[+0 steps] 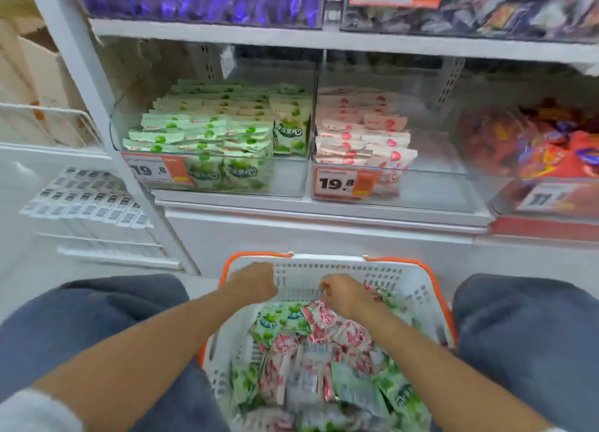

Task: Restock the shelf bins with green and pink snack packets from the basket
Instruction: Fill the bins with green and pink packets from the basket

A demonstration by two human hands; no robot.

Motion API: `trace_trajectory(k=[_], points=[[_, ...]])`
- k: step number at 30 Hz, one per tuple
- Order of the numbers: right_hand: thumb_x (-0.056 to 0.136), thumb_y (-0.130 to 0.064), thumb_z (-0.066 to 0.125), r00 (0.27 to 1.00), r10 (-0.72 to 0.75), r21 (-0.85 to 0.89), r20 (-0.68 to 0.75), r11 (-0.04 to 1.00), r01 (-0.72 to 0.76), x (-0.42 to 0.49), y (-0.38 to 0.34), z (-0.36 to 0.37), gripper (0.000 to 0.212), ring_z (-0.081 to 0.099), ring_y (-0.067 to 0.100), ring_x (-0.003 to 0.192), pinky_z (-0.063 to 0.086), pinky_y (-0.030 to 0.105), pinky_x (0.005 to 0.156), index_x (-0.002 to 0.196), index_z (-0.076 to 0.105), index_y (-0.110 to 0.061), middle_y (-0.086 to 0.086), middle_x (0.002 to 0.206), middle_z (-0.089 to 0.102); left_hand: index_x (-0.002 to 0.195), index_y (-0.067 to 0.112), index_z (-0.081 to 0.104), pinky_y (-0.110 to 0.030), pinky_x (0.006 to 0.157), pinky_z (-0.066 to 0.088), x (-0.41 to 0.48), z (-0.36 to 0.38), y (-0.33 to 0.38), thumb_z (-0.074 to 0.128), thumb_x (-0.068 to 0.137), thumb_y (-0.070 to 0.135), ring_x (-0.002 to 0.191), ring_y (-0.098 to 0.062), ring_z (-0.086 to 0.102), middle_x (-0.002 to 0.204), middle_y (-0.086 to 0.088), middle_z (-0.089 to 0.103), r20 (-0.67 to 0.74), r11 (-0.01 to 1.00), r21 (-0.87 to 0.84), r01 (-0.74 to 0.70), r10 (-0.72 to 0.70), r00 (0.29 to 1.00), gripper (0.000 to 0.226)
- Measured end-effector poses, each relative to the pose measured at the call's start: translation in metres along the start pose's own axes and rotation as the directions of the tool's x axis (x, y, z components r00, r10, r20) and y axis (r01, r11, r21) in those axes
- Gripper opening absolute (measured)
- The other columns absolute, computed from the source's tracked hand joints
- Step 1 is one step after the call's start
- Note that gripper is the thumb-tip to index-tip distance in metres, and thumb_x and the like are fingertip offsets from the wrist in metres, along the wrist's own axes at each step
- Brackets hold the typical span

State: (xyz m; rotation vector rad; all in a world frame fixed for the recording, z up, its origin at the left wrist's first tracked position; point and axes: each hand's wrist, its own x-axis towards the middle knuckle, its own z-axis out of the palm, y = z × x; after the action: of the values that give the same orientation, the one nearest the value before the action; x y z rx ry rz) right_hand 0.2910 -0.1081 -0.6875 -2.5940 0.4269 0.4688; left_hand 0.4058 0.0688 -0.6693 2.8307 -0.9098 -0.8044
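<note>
Pink packets [327,324] lie directly beneath the curled fingers [327,289] of the right hand [343,294], at the far end of the basket [418,289]; whether those fingers already pinch one cannot be told, since the back of the hand hides the tips; the left hand [256,282] is likewise curled, close to the basket's far wall, and its grip is undetermined; green packets [275,321] sit just toward the person from it; the packets in the basket are jumbled, with no common long axis.

Outward and upward, the green bin [291,178] stands ahead of the left hand and the pink bin [437,178] ahead of the right; both rest on the shelf [324,204] above the basket.

Judgement: each hand is nearer its matching colour and its matching bin, so no crossing is called for; the pink bin shows bare room on its right side, while the green bin is fuller.
</note>
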Motion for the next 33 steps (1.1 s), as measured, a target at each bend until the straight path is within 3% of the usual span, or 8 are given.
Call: trace_trajectory(k=[2, 9, 14, 17, 21, 26, 30, 33], points=[[0.093, -0.008, 0.049, 0.993, 0.054, -0.008, 0.102, 0.999, -0.054, 0.006, 0.023, 0.031, 0.019, 0.062, 0.022, 0.085, 0.041, 0.023, 0.055, 0.103, 0.065, -0.011, 0.007, 0.096, 0.065, 0.104, 0.012, 0.063, -0.026, 0.067, 0.048, 0.012, 0.021, -0.010, 0.052, 0.085, 0.020, 0.080, -0.018, 0.058, 0.098, -0.006, 0.065, 0.074, 0.999, 0.017, 0.029, -0.030, 0.997, 0.023], [0.088, -0.002, 0.053, 0.959, 0.059, 0.216, 0.279, 0.969, -0.122, 0.037, 0.029, 0.109, 0.024, 0.062, 0.025, 0.095, 0.052, 0.034, 0.083, 0.108, 0.065, -0.006, 0.012, 0.110, 0.065, 0.095, 0.004, 0.065, -0.024, 0.073, 0.047, 0.047, 0.092, -0.045, 0.048, 0.095, 0.010, 0.098, -0.024, 0.062, 0.101, -0.006, 0.063, 0.186, 0.971, -0.025, 0.240, -0.231, 0.955, 0.017], [0.092, -0.002, 0.053, 0.961, 0.077, 0.268, 0.265, 0.952, -0.150, 0.042, 0.030, 0.133, 0.013, 0.060, 0.026, 0.089, 0.051, 0.033, 0.082, 0.085, 0.063, -0.008, 0.009, 0.099, 0.064, 0.132, 0.000, 0.050, -0.027, 0.092, 0.041, 0.070, 0.151, -0.058, 0.041, 0.101, 0.012, 0.123, -0.027, 0.052, 0.135, -0.014, 0.052, 0.223, 0.941, -0.053, 0.334, -0.315, 0.922, 0.035], [0.092, -0.005, 0.054, 0.963, 0.086, 0.308, 0.257, 0.937, -0.166, 0.042, 0.035, 0.137, 0.019, 0.063, 0.027, 0.101, 0.052, 0.037, 0.089, 0.105, 0.067, -0.004, 0.009, 0.116, 0.065, 0.127, -0.004, 0.050, -0.031, 0.088, 0.047, 0.084, 0.178, -0.061, 0.039, 0.103, 0.015, 0.111, -0.027, 0.058, 0.126, -0.015, 0.056, 0.256, 0.952, -0.077, 0.297, -0.269, 0.928, 0.032], [0.093, -0.005, 0.051, 0.953, 0.124, 0.333, 0.278, 0.918, -0.216, 0.039, 0.044, 0.136, 0.024, 0.060, 0.025, 0.107, 0.051, 0.037, 0.093, 0.111, 0.065, -0.010, 0.007, 0.116, 0.064, 0.111, -0.007, 0.058, -0.024, 0.055, 0.044, 0.095, 0.206, -0.066, 0.060, 0.094, 0.021, 0.067, -0.014, 0.054, 0.081, -0.004, 0.055, 0.268, 0.925, -0.116, 0.362, -0.322, 0.908, 0.033], [0.092, -0.006, 0.052, 0.961, 0.138, 0.346, 0.239, 0.913, -0.218, 0.038, 0.048, 0.119, 0.028, 0.062, 0.024, 0.106, 0.052, 0.038, 0.094, 0.115, 0.066, -0.013, 0.007, 0.117, 0.066, 0.119, 0.008, 0.057, -0.036, 0.087, 0.051, 0.089, 0.176, -0.047, 0.074, 0.083, 0.039, 0.101, -0.025, 0.059, 0.115, -0.012, 0.063, 0.222, 0.939, -0.190, 0.286, -0.243, 0.944, 0.050], [0.087, -0.008, 0.064, 0.992, 0.048, 0.357, 0.120, 0.930, -0.088, 0.035, 0.029, 0.065, 0.059, 0.055, 0.023, 0.119, 0.049, 0.037, 0.097, 0.142, 0.043, -0.015, 0.008, 0.136, 0.054, 0.116, 0.008, 0.057, -0.033, 0.085, 0.048, 0.079, 0.112, -0.022, 0.080, 0.079, 0.030, 0.102, -0.023, 0.058, 0.110, -0.001, 0.061, 0.176, 0.932, -0.349, 0.096, -0.036, 0.984, 0.049], [0.084, -0.017, 0.075, 0.977, -0.049, 0.384, 0.207, 0.923, -0.035, 0.023, 0.006, 0.010, 0.079, 0.049, 0.024, 0.128, 0.045, 0.037, 0.103, 0.150, 0.032, -0.017, 0.005, 0.143, 0.047, 0.087, 0.014, 0.058, -0.024, 0.062, 0.036, 0.049, 0.050, 0.001, 0.082, 0.076, 0.034, 0.077, -0.018, 0.053, 0.076, 0.007, 0.050, 0.115, 0.948, -0.301, -0.106, 0.147, 0.982, 0.033]])
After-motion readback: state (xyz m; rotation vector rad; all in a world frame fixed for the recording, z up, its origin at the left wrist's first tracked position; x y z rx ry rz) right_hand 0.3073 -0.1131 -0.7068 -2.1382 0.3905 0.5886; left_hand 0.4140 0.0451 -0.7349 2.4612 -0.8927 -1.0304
